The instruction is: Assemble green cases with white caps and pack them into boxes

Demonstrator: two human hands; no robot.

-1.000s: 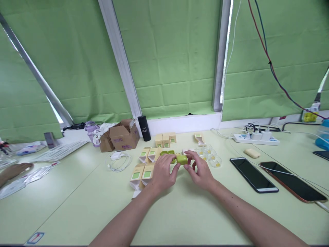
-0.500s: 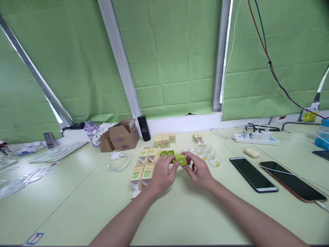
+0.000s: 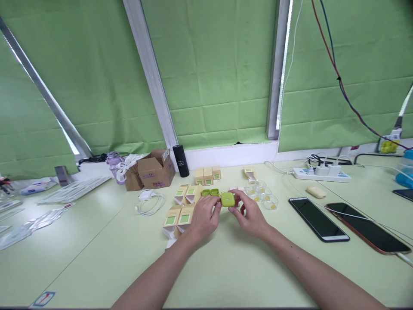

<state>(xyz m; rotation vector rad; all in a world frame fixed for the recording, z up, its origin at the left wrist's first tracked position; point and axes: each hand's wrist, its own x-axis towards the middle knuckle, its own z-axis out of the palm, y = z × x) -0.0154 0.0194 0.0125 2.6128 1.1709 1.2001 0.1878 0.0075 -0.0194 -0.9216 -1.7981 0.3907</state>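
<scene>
Both hands pinch a small green case [image 3: 227, 199] just above the pale green table [image 3: 97, 258]. My left hand [image 3: 204, 218] grips its left side with fingertips; my right hand [image 3: 250, 215] grips its right side. Behind the case lie two more green cases [image 3: 210, 192]. Open beige cartons with green labels [image 3: 179, 215] lie to the left of my left hand. Small clear cups with yellow contents [image 3: 263, 194] stand right of my right hand.
Three closed beige cartons [image 3: 207, 175] and a black bottle [image 3: 181, 160] stand at the back. A brown cardboard box [image 3: 151, 171] and a white cable [image 3: 149, 200] lie left. Two phones [image 3: 318, 218] and a power strip [image 3: 321, 173] sit right.
The green case has been turned between my fingers, its flat face now towards me. A person's hand at the far left edge has gone from view.
</scene>
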